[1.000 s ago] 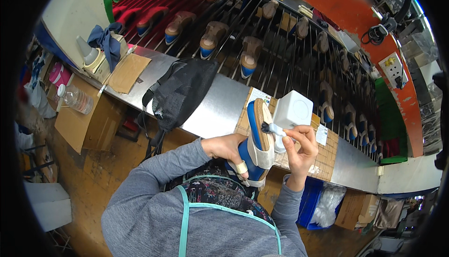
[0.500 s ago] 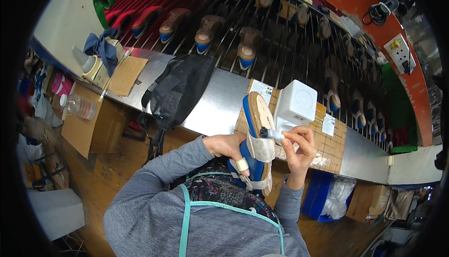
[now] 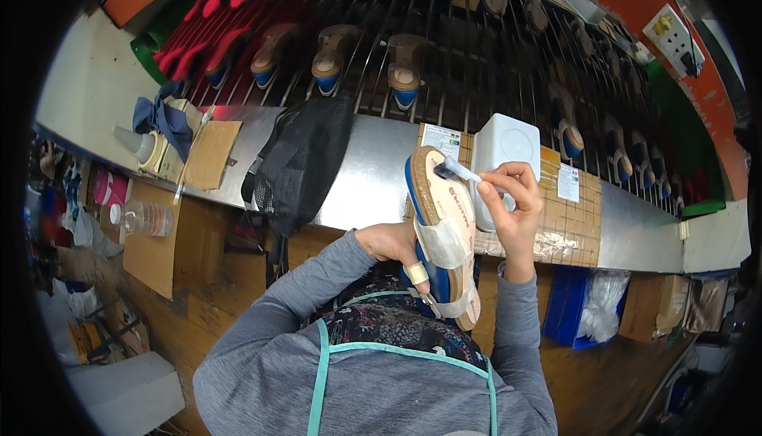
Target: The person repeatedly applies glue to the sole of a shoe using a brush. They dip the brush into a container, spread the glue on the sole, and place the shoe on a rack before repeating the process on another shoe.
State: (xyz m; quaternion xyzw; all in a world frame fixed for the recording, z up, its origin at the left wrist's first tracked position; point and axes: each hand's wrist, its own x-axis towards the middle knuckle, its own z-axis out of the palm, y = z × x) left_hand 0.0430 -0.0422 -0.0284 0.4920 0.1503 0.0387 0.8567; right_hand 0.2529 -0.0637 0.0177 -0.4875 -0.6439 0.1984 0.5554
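My left hand (image 3: 397, 247), a pale wrap around its thumb, grips a sandal (image 3: 436, 206) by its left side. The sandal has a beige footbed, a cork edge, whitish straps and a blue part along its left side. It is held tilted, one end toward the bench. In my right hand (image 3: 514, 202) a small brush (image 3: 467, 172) with a pale handle is pinched between thumb and fingers. Its dark bristles are at the sandal's far end, on the footbed. Just behind my right hand stands a white plastic container (image 3: 508, 150).
Ahead, a rack of metal rods (image 3: 460, 79) carries several shoes with blue ends. On the metal bench (image 3: 357, 186) lie a black mesh bag (image 3: 302, 166), a cardboard piece (image 3: 213, 154) and a blue cloth (image 3: 165, 119). A blue crate (image 3: 565, 309) sits below at the right.
The brush has moved from beside the strap to the sandal's far end, with my right hand going up along it. The view has shifted slightly.
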